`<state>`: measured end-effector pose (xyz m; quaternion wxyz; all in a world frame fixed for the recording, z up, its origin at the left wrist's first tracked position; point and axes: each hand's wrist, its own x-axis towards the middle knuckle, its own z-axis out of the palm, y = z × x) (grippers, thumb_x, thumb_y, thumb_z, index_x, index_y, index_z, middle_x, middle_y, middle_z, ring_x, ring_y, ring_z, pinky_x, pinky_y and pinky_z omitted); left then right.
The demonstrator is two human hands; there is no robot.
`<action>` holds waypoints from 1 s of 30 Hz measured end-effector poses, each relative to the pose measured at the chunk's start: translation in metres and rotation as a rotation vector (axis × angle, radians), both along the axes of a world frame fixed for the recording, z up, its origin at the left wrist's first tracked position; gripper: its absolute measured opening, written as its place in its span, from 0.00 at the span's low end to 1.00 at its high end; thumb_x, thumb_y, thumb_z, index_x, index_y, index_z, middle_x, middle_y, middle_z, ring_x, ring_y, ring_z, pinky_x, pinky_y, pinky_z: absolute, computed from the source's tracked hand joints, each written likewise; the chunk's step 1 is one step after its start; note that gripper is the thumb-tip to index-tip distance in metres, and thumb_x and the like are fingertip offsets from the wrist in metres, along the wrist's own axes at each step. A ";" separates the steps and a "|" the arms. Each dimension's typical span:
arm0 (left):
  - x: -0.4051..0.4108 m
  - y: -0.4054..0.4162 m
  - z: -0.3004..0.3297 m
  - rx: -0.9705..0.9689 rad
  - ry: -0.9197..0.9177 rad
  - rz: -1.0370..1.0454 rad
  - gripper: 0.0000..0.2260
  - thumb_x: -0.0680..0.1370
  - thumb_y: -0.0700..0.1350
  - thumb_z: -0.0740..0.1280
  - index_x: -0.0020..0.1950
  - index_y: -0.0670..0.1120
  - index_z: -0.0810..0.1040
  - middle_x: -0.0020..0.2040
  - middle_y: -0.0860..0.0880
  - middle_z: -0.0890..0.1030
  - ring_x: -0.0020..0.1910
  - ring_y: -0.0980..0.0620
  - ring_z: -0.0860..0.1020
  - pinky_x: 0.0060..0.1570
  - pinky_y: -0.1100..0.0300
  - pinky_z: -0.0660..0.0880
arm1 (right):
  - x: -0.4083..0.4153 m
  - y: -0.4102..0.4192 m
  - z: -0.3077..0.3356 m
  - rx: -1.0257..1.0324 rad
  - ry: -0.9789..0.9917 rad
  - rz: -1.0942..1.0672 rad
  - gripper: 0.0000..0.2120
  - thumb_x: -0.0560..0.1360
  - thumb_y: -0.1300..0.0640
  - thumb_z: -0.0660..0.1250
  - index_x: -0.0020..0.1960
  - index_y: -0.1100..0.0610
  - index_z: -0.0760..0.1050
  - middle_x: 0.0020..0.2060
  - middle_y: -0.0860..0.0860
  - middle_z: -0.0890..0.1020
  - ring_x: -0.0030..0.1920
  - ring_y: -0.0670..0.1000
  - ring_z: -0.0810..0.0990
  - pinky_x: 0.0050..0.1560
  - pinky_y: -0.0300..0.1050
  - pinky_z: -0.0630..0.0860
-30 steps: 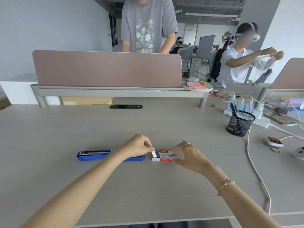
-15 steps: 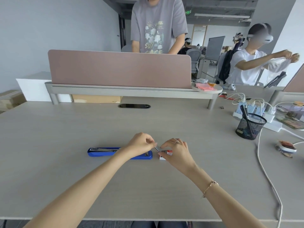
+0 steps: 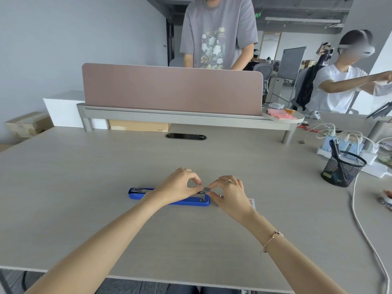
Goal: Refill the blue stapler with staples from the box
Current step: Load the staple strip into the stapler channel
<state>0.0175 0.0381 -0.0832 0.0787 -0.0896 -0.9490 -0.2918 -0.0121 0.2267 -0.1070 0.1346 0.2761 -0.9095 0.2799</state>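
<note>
The blue stapler lies opened flat on the desk, its metal channel showing at the left end. A small grey strip of staples hangs just above the stapler's right end, pinched from both sides. My left hand grips it with thumb and forefinger, the wrist crossing over the stapler's middle. My right hand pinches the strip's other end. The staple box lies behind my right wrist, with only a white corner showing.
A black mesh pen cup stands at the right, with a power strip and white cables behind and beside it. A pink divider screen crosses the desk's back. Two people are beyond it. A cable slot sits mid-desk.
Both hands lifted from the staple box and shifted left over the stapler's right end, now holding a strip of staples between them. The camera view has swung left.
</note>
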 end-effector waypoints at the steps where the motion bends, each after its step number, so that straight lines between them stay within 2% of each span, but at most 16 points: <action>1: 0.001 -0.002 0.000 -0.015 0.005 -0.016 0.06 0.75 0.53 0.70 0.48 0.52 0.82 0.47 0.59 0.79 0.51 0.57 0.72 0.51 0.60 0.67 | -0.001 -0.002 0.000 0.014 0.005 0.007 0.10 0.73 0.51 0.66 0.53 0.51 0.79 0.53 0.48 0.81 0.63 0.49 0.68 0.53 0.35 0.52; 7: 0.004 -0.011 0.003 -0.097 -0.012 -0.037 0.09 0.74 0.56 0.71 0.49 0.53 0.82 0.48 0.55 0.79 0.51 0.56 0.71 0.50 0.59 0.68 | -0.004 -0.010 0.001 0.034 -0.004 0.030 0.09 0.74 0.52 0.66 0.54 0.50 0.78 0.53 0.48 0.81 0.64 0.49 0.67 0.54 0.35 0.51; 17: -0.001 -0.017 0.000 -0.082 -0.098 -0.045 0.09 0.73 0.56 0.72 0.48 0.53 0.83 0.48 0.53 0.80 0.50 0.53 0.75 0.53 0.53 0.74 | -0.009 -0.013 -0.001 0.011 -0.129 0.034 0.08 0.73 0.51 0.66 0.51 0.48 0.79 0.53 0.45 0.81 0.64 0.48 0.66 0.56 0.38 0.52; 30: -0.006 -0.018 -0.004 -0.103 -0.114 -0.068 0.08 0.73 0.54 0.71 0.48 0.52 0.83 0.48 0.53 0.80 0.49 0.54 0.75 0.49 0.56 0.72 | -0.009 -0.010 0.005 0.027 -0.168 0.056 0.07 0.72 0.51 0.68 0.49 0.48 0.80 0.53 0.48 0.80 0.62 0.50 0.67 0.57 0.41 0.58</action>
